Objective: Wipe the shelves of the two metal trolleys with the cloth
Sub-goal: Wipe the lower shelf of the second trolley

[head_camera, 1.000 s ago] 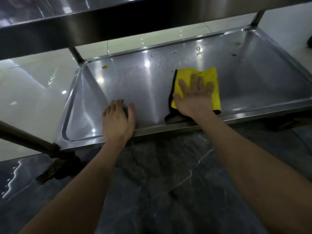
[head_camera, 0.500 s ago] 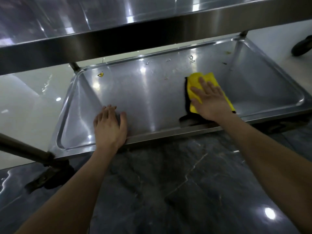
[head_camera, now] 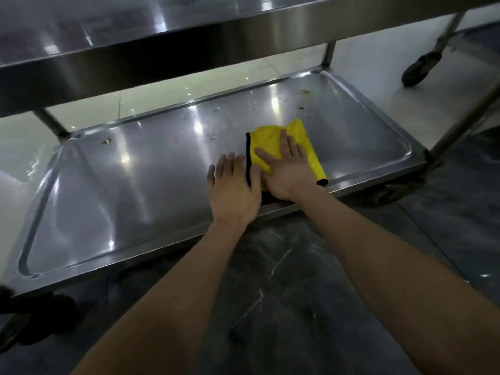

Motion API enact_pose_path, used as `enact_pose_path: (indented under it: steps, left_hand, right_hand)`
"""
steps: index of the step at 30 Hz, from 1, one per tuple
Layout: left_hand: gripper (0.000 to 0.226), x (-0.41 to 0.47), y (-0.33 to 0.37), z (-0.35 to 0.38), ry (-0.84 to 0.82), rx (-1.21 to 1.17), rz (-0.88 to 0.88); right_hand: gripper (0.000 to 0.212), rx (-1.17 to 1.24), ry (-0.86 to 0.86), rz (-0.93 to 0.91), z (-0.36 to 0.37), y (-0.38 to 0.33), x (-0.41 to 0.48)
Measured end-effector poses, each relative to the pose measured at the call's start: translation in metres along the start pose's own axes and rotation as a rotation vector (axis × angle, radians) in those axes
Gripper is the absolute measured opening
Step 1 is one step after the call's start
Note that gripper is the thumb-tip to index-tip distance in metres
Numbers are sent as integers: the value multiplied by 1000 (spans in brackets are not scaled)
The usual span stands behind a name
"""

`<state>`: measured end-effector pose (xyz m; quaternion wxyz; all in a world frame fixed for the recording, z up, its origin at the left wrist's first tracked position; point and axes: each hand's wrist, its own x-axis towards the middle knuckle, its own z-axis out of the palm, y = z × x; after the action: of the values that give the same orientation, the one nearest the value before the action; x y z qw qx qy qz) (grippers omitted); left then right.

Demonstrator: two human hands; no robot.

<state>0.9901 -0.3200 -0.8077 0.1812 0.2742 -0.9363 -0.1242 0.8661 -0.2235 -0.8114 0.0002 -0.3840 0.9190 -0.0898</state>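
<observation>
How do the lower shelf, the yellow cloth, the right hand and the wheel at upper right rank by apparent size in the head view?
1. lower shelf
2. yellow cloth and right hand, too close to rank
3. wheel, though it is farther away

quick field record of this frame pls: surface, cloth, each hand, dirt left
surface: lower trolley shelf, steel, raised rim
cloth: yellow cloth, dark edging, flat on shelf, right of centre
right hand: palm down on cloth, fingers spread
left hand: flat on bare shelf, beside cloth edge
dirt left: scraps far-left corner; specks far right
</observation>
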Motion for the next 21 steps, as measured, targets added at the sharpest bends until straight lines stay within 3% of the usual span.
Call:
enact_pose_path:
  steps: [6, 9, 12, 14, 17, 21]
  left_hand:
    - [69, 4, -6, 8, -34, 8, -88]
    - [71, 3, -5, 6, -38, 34, -95]
    - [67, 1, -1, 11, -37, 75, -76]
    - [69, 3, 1, 12, -40, 105, -41]
    - [72, 6, 0, 15, -20, 145, -51]
    - [77, 7, -6, 15, -18, 125, -68]
  right_hand:
    - [55, 18, 35, -60, -13, 80, 2]
    - [55, 7, 64, 158, -27, 154, 5]
    - [59, 28, 24, 349, -31, 159, 10]
    - [59, -27, 39, 235, -24, 116, 9]
    - [57, -21, 7, -109, -8, 57, -3]
    - [53, -50, -35, -257, -22, 110, 3]
